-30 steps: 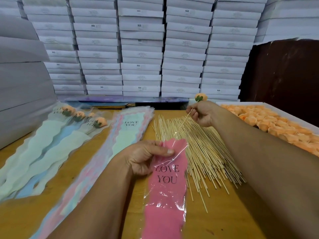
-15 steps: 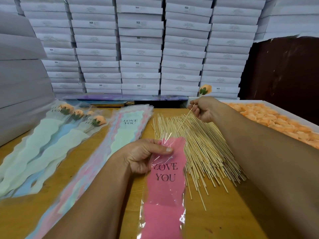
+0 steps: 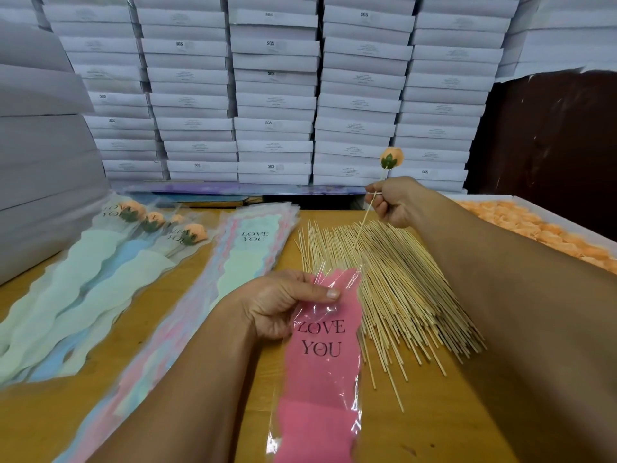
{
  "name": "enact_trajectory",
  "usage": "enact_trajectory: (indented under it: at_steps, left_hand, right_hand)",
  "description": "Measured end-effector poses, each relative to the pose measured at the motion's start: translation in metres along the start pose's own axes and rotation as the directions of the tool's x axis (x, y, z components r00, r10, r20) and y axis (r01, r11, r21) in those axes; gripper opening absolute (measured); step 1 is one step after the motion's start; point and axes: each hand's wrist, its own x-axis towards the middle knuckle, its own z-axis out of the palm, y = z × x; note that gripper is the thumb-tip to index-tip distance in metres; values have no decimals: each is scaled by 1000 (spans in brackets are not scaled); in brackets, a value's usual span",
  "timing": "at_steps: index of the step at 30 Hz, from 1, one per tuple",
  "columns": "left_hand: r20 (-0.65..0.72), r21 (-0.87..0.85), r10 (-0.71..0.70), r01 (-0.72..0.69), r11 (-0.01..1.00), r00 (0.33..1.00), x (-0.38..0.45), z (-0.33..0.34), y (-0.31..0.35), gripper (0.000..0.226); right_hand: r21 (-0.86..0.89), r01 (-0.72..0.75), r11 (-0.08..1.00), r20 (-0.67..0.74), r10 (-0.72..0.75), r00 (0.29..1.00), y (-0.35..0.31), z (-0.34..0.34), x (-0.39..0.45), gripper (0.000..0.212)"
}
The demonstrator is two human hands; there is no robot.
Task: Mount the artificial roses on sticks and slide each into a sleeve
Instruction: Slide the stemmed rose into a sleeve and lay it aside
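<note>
Over on the left of the wooden table [image 3: 83, 389], a few finished roses in sleeves [image 3: 110, 262] lie fanned out, with a stack of empty pastel sleeves [image 3: 240, 262] just beside them. The left hand [image 3: 280, 305] pinches the clear top edge of a pink "LOVE YOU" sleeve [image 3: 320, 369], thumb on top, fingers curled under it. A heap of bare sticks [image 3: 394, 295] spreads to its right. Above the heap, the right hand [image 3: 394, 202] grips a stick [image 3: 362, 225] topped with an orange rose [image 3: 391, 158], its lower tip pointing down toward the sleeve's mouth, not yet inside. A tray of loose orange roses [image 3: 541, 228] sits far right.
</note>
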Motion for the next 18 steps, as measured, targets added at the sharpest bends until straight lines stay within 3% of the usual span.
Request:
enact_trajectory:
  at_steps: [3, 18]
  left_hand:
    - [-1, -6, 4, -4, 1000, 1000, 0, 0, 0, 43]
    - [-51, -56, 0, -3, 998, 999, 3, -2, 0, 9]
  right_hand:
    - [-1, 22, 1000, -23, -22, 999, -1, -1, 0, 18]
    - [-44, 28, 999, 30, -26, 999, 10, 8, -12, 16]
